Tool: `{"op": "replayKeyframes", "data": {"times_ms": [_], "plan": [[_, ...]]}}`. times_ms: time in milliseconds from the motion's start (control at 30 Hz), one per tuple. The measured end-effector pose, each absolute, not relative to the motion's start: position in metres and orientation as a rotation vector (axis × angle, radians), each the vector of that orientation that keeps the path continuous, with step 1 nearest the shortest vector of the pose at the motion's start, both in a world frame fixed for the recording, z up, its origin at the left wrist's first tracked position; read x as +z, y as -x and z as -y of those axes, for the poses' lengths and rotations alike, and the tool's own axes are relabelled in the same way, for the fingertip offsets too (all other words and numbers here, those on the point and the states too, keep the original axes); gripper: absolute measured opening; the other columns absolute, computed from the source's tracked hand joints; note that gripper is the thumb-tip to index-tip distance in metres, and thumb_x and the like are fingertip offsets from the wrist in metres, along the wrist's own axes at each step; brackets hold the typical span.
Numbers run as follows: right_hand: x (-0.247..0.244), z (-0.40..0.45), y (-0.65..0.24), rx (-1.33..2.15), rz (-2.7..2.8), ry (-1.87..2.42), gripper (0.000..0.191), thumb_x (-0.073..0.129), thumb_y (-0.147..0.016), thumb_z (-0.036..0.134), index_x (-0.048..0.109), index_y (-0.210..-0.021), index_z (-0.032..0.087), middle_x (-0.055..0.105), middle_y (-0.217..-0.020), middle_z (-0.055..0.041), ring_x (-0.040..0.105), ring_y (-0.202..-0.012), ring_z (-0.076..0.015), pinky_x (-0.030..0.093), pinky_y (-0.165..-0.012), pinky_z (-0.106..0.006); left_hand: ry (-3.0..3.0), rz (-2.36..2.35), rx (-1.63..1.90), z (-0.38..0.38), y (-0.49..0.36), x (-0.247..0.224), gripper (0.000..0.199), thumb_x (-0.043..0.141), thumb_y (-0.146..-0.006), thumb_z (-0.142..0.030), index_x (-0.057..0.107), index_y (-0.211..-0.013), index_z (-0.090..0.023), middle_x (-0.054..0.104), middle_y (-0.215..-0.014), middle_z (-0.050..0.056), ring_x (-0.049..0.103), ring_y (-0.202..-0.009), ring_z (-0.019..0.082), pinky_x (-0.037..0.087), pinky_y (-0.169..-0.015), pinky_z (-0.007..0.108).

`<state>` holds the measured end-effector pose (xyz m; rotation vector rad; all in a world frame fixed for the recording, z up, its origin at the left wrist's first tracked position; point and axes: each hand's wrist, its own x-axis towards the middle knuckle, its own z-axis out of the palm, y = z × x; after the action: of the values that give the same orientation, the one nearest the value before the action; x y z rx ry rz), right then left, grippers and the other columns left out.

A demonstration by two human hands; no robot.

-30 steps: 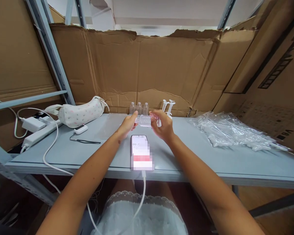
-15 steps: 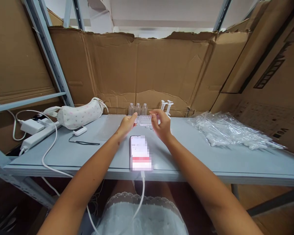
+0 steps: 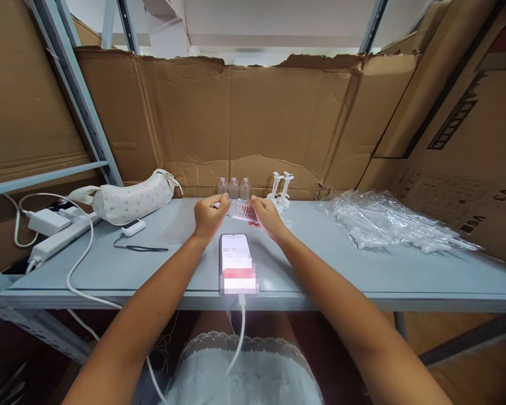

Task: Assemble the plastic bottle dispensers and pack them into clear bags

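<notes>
A small clear ribbed plastic bottle lies sideways and tilted between my two hands, above the table. My right hand is closed round its right end, fingers wrapped. At the other end my left hand is closed in a pinch, with a small whitish bit showing between its fingers; what that bit is I cannot tell. Just behind stand three small clear bottles in a row. Two white plastic pump-like pieces stand behind my right hand. In front of my hands a lit phone shows a timer.
A clear plastic bag of white parts lies on the right. On the left are a white pouch, a small white device with a black strap and a power strip. Cardboard walls the back. A white cable hangs from the phone.
The bottle has turned from level to tilted, its right end lower. My right hand has gone from a light pinch to wrapping that end. My left hand has curled its fingers in.
</notes>
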<state>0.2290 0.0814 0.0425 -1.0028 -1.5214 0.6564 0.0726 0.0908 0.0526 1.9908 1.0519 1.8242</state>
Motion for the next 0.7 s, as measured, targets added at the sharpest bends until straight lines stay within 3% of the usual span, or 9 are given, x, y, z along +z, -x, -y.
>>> {"op": "replayKeyframes", "data": {"times_ms": [167,300,433,600,700], "plan": [[0.048,-0.073,-0.236,-0.325,1.651,0.805,0.028,0.04,-0.092,0.037,0.056,-0.075,0.021,0.058,-0.068,-0.0049,0.054,-0.065,-0.0185,0.044,-0.062,-0.033,-1.582,-0.983,1.45,-0.1,-0.079,0.049,0.046,0.046,-0.087,-0.045,0.034,-0.051,-0.02,0.029,-0.047,-0.005,0.025,-0.043,0.008,0.019,-0.047,0.026],[0.048,-0.072,-0.239,-0.564,1.725,0.796,0.025,0.04,-0.092,0.032,0.059,-0.079,0.021,0.063,-0.073,-0.0069,0.057,-0.07,-0.0198,0.045,-0.066,-0.033,-1.342,-0.973,1.093,-0.102,-0.085,0.044,0.049,0.039,-0.091,-0.048,0.035,-0.05,-0.021,0.025,-0.042,-0.007,0.018,-0.037,0.007,0.019,-0.045,0.026],[0.05,-0.07,-0.233,-0.216,1.674,0.896,0.025,0.041,-0.09,0.036,0.056,-0.076,0.021,0.058,-0.069,-0.004,0.054,-0.066,-0.0177,0.044,-0.062,-0.031,-1.386,-1.056,1.434,-0.096,-0.086,0.043,0.044,0.042,-0.089,-0.042,0.029,-0.052,-0.021,0.026,-0.047,-0.006,0.021,-0.043,0.008,0.018,-0.047,0.026],[0.055,-0.072,-0.227,0.91,1.476,1.126,0.032,0.039,-0.088,0.041,0.045,-0.064,0.021,0.045,-0.048,0.0016,0.043,-0.042,-0.0127,0.027,-0.039,-0.024,-1.953,-1.04,1.985,-0.081,-0.08,0.049,0.044,0.05,-0.081,-0.033,0.024,-0.049,-0.02,0.023,-0.05,-0.004,0.025,-0.051,0.009,0.018,-0.054,0.029],[0.057,-0.071,-0.229,0.888,1.42,1.088,0.033,0.043,-0.088,0.044,0.048,-0.064,0.02,0.045,-0.049,0.002,0.043,-0.042,-0.0118,0.03,-0.04,-0.024,-2.034,-0.999,1.957,-0.08,-0.079,0.049,0.041,0.049,-0.081,-0.032,0.025,-0.05,-0.02,0.022,-0.051,-0.004,0.024,-0.052,0.009,0.019,-0.054,0.029]]}}
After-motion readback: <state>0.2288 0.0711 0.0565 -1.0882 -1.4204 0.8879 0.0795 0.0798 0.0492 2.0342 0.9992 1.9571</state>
